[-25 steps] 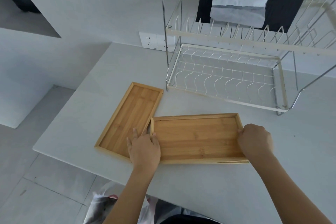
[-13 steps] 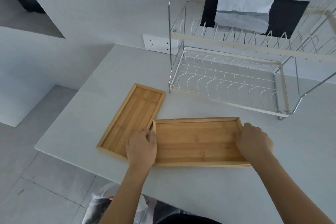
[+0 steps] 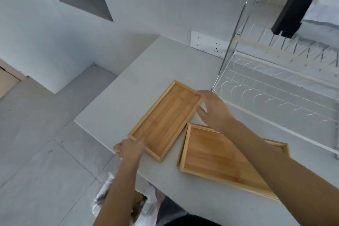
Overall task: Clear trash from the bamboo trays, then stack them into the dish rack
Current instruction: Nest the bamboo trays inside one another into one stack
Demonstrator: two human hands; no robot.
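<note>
Two bamboo trays lie flat on the grey countertop [image 3: 146, 71], both bare inside. The narrower tray [image 3: 165, 118] sits at the centre of the view, angled from 7 toward 1 o'clock. The left hand [image 3: 130, 149] curls over its near corner at 7 o'clock, thumb on the tray floor, gripping the rim. The right hand [image 3: 213, 109] reaches to its far corner at 1 o'clock, fingers spread and bent around the edge, not closed. The wider tray [image 3: 211, 156] lies at 4 o'clock, partly under the right forearm. One two-tier wire dish rack [image 3: 275, 93] stands at 2 o'clock, just beside the narrower tray's far corner. One double wall socket [image 3: 209, 44] sits at 12 o'clock.
</note>
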